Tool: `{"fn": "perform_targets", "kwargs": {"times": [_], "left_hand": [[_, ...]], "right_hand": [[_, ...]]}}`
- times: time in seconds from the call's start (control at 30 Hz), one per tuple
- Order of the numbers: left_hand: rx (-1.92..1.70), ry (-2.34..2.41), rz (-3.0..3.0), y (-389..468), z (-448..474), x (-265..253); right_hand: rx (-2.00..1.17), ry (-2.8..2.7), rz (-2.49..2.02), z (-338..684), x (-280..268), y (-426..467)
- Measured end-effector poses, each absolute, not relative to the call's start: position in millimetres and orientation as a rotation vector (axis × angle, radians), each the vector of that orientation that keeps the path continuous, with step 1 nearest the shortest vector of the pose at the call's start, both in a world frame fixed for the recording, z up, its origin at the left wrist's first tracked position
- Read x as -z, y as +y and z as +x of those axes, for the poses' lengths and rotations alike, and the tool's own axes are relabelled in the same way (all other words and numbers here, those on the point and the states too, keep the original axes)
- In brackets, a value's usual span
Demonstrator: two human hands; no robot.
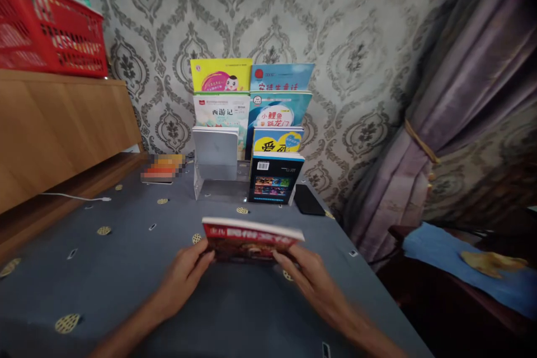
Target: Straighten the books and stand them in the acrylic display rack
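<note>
A red-covered book [251,243] with a white title is held above the table, its top edge tilted toward the rack. My left hand [188,265] grips its left edge, thumb on the near cover. On the opposite edge, my right hand [304,268] is closed in the same way. Beyond the book stands a tiered book rack [218,148] with a bare grey panel at its front left. A black book [276,179] fills the front right slot. Behind rise a yellow book [220,72], a white book [220,114] and several blue ones [283,75].
A black phone-like slab [309,200] lies right of the rack. Some orange item [163,168], pixelated, and a white cable [79,197] are at the left. A red basket [73,33] sits on a wooden cabinet [62,123]. Purple curtains [390,196] hang at the right.
</note>
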State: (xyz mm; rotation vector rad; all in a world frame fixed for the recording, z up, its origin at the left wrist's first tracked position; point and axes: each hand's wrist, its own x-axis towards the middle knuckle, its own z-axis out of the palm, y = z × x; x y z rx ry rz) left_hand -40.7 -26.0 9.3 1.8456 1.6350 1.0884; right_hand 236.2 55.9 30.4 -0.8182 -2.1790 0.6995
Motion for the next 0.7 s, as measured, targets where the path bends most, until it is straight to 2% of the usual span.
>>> {"fn": "perform_targets", "kwargs": {"times": [0.33,0.7], "left_hand": [[-1.159,1.595,1.732,30.6,-51.9,2.3],[-1.275,1.765,1.698,72.6,-89.6,7.8]], "right_hand": [[-0.887,-2.132,-0.848,208.2,-24.4,110.2],[-0.741,-2.148,-0.807,157.0,-28.8,145.7]]}}
